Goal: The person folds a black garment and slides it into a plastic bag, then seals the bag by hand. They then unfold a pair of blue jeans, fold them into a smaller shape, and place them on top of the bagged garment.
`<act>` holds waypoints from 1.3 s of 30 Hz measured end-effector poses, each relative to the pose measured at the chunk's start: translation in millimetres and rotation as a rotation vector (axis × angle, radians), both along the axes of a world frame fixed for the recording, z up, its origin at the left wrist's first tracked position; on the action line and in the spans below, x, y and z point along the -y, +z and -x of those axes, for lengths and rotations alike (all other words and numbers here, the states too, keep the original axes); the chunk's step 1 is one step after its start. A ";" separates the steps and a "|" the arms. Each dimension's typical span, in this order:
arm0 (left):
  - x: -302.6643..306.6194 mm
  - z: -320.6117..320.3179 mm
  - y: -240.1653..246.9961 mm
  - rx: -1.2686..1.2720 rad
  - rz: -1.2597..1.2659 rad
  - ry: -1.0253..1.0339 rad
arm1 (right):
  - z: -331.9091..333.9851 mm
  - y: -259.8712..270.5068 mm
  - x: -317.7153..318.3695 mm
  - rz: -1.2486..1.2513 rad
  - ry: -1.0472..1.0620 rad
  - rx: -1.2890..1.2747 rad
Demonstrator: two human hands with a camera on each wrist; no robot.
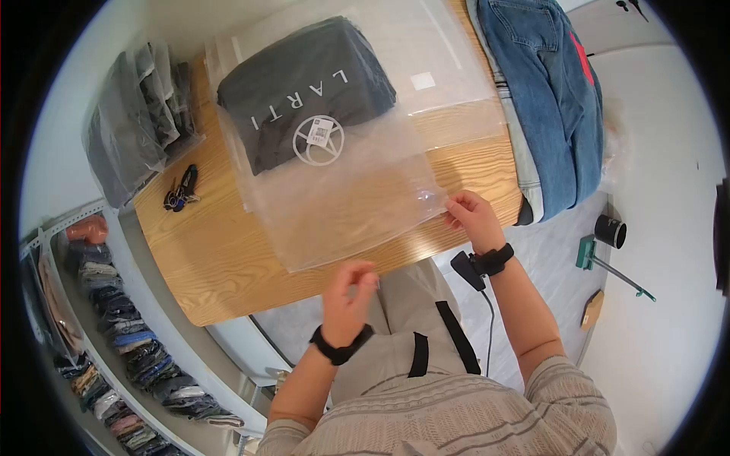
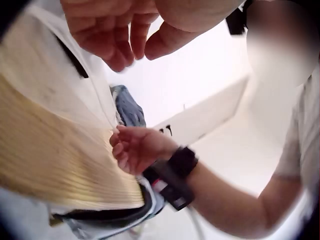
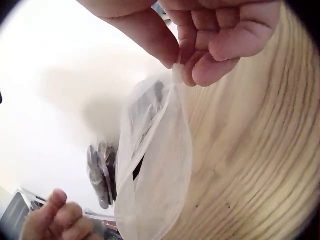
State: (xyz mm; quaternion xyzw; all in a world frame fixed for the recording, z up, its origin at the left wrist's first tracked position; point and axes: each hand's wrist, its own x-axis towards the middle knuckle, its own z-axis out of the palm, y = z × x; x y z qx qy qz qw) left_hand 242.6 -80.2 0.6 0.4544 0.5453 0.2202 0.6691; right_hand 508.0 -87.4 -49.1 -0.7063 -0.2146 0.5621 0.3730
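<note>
A frosted plastic zip bag [image 1: 334,216] lies on the wooden table with a folded dark grey garment [image 1: 319,68] inside its far part. White lettering, a round logo and a small label [image 1: 319,133] show on it. My right hand [image 1: 475,219] pinches the near right corner of the bag, thumb against finger. Up close in the right wrist view, a small whitish slider [image 3: 177,73] sits between those fingertips, and the bag's mouth gapes below. My left hand [image 1: 348,304] hovers in front of the bag's near edge, fingers loosely bent, holding nothing.
Keys [image 1: 181,191] lie on the table's left part, near bagged dark garments [image 1: 141,114]. Blue jeans [image 1: 544,99] are piled along the right edge. More clear bags [image 1: 456,61] lie behind. Shelves of folded clothes [image 1: 129,327] stand at the left.
</note>
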 end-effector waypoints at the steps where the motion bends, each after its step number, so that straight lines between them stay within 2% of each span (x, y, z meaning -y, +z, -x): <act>1: 2.7 -19.7 -0.6 -0.093 -0.255 -0.085 | -4.5 -0.8 -0.3 0.010 0.017 -0.062; 2: 1.5 -38.2 -2.2 -0.184 -0.511 -0.169 | -8.2 -0.1 -1.1 0.008 0.022 -0.062; 3: -5.3 -53.0 -2.4 -0.185 -0.511 -0.164 | -9.6 4.3 -3.2 0.015 0.040 -0.082; 5: -20.8 -78.5 -1.4 -0.350 -1.023 -0.300 | -16.1 7.0 -2.5 0.030 0.063 -0.103; 7: -27.2 -97.3 -13.5 -0.390 -1.017 -0.346 | -24.5 7.1 -4.7 0.060 0.022 -0.278; 8: -29.1 -103.2 -17.3 -0.430 -1.016 -0.397 | -27.4 7.5 -5.3 0.055 0.030 -0.281; 10: -33.3 -111.0 -18.2 -0.439 -1.045 -0.374 | -32.3 9.3 -7.3 0.092 -0.053 -0.491; 12: -31.8 -116.2 -16.7 -0.445 -1.070 -0.352 | -30.0 12.1 -9.5 0.102 -0.053 -0.483; 14: -16.1 -119.3 -12.2 -0.238 -0.755 -0.260 | -30.4 11.8 -9.4 0.123 -0.056 -0.477; 15: -8.7 -125.1 -14.2 -0.245 -0.752 -0.256 | -30.8 10.5 -8.7 0.097 -0.020 -0.474; 17: 3.8 -139.7 -25.5 0.366 0.287 0.039 | -30.7 7.7 -7.7 0.065 0.024 -0.478; 18: 3.7 -143.3 -28.3 0.361 0.278 0.046 | -30.5 7.5 -7.0 0.057 0.029 -0.466; 20: 2.7 -147.7 -34.6 0.567 0.554 0.182 | -28.1 7.0 -7.3 0.044 0.039 -0.458; 27: -3.8 -162.0 -41.8 0.434 0.449 0.210 | -24.8 18.4 -8.5 0.083 0.074 -0.394; 29: -4.0 -159.6 -42.6 0.386 0.407 0.315 | -24.8 18.8 -8.4 0.090 0.095 -0.344; 32: -7.8 -145.1 -35.7 0.402 0.439 0.444 | -24.8 21.5 -8.4 0.017 0.045 -0.252; 35: 0.3 -119.6 -46.1 0.331 0.341 0.488 | -26.3 25.5 -8.4 0.042 0.069 -0.262; 37: 4.9 -98.4 -46.1 0.341 0.357 0.530 | -24.5 23.9 -6.6 0.043 0.143 -0.131; 39: 10.5 -70.7 -49.0 0.339 0.371 0.568 | -25.2 26.4 -6.2 0.045 0.125 -0.174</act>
